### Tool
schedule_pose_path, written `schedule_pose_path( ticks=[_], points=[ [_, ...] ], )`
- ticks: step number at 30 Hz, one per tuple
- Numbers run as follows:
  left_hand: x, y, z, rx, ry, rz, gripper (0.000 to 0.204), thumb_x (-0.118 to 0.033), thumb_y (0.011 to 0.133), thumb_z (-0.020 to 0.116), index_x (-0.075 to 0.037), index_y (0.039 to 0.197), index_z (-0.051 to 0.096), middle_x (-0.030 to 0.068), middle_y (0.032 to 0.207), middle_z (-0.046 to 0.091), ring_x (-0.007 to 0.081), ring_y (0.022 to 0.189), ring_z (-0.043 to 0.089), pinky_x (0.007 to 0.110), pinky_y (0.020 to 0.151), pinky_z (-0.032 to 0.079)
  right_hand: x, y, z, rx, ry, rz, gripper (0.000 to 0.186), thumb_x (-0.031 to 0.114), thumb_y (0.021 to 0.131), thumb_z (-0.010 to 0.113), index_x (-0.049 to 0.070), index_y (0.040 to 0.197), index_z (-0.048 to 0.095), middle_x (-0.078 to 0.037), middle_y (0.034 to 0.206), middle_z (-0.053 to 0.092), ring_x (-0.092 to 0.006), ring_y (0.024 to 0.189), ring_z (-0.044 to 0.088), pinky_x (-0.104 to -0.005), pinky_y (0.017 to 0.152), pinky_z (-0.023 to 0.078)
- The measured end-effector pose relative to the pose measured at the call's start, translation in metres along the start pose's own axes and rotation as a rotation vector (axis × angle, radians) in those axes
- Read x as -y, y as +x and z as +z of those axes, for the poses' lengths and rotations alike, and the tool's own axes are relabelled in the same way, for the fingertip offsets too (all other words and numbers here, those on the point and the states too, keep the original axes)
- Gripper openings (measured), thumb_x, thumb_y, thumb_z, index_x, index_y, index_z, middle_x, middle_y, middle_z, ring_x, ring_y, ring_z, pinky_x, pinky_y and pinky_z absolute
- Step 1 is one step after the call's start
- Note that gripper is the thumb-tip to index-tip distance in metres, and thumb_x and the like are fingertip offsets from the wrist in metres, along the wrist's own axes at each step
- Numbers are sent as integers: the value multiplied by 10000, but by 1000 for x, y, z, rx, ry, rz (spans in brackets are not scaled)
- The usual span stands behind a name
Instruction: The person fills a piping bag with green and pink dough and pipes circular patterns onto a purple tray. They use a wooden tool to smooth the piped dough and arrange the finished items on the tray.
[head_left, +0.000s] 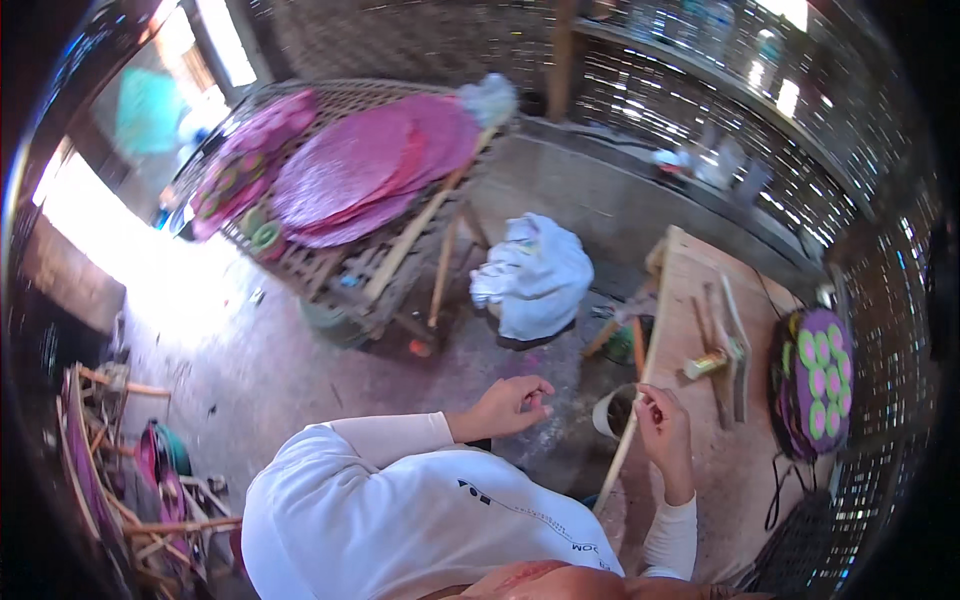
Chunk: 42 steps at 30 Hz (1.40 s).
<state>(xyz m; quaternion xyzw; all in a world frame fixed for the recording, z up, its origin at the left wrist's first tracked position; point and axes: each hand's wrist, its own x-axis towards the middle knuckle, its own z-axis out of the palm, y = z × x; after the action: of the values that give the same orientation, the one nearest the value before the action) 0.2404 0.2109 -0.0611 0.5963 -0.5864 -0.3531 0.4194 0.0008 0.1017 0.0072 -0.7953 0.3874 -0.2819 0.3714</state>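
Observation:
My left hand [512, 408] hangs over the floor in front of my white shirt. Its fingers are loosely bent, a gap shows between thumb and fingertips, and nothing is visible in it. My right hand [666, 432] is raised at the left edge of the wooden table [690, 290]. The fingers there are curled together; whatever they hold, if anything, is too small to make out. A white bucket-like container [603, 414] stands beside that hand, partly behind the table edge. On the tabletop lie a small yellowish can or roll [705, 364] and wooden sticks [738, 335].
Pink and purple round sheets [370, 160] lie on a slatted bamboo platform [405, 250] at the far left. A white cloth-covered bundle [545, 275] sits on the floor. Purple discs with green-pink circles [822, 380] lean at the right. Wooden frames [130, 480] stand at the left.

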Motion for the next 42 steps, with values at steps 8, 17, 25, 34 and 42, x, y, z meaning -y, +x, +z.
schedule_pose_path(
  ticks=[8, 17, 25, 34, 42],
  points=[
    [-5, -75, -189, -883, 559, 160, 377, -179, 686, 689, -37, 1009, 556, 90, 857, 544, 229, 794, 531, 326, 702, 417, 117, 79, 158, 436, 132, -332, 212, 93, 807, 609, 3, 999, 602, -83, 761, 559, -149, 579, 513, -243, 545, 415],
    [110, -155, -405, -1292, 576, -516, 401, -392, 806, 542, -118, 1098, 563, 124, 1109, 482, 304, 1063, 415, 437, 893, 308, 255, 191, 412, 672, 418, -224, 287, 235, 869, 523, -35, 938, 594, -146, 726, 620, -192, 662, 601, -305, 604, 458],
    [146, -132, -418, -982, 516, -486, 433, -394, 908, 359, -50, 1079, 558, 177, 1155, 450, 349, 1117, 370, 417, 953, 273, 277, 237, 535, 383, -55, -327, 411, 342, 890, 412, -30, 958, 573, -276, 787, 590, -383, 722, 609, -444, 647, 469],
    [75, -109, -355, -1117, 453, -80, 396, -322, 871, 468, -18, 1124, 470, 161, 1147, 407, 294, 1089, 360, 385, 949, 254, 262, 211, 462, 587, 656, -121, 274, 59, 847, 432, -23, 1094, 517, -165, 885, 616, -218, 698, 628, -345, 589, 503],
    [3, -14, -268, -495, -534, 56, 662, -489, 869, 438, -35, 1304, 231, 69, 1171, 367, 158, 1064, 403, 293, 910, 326, 198, 192, 253, 623, 613, -147, 275, 49, 904, 426, 48, 1177, 464, -15, 921, 566, -83, 765, 546, -246, 643, 478]
  ],
)
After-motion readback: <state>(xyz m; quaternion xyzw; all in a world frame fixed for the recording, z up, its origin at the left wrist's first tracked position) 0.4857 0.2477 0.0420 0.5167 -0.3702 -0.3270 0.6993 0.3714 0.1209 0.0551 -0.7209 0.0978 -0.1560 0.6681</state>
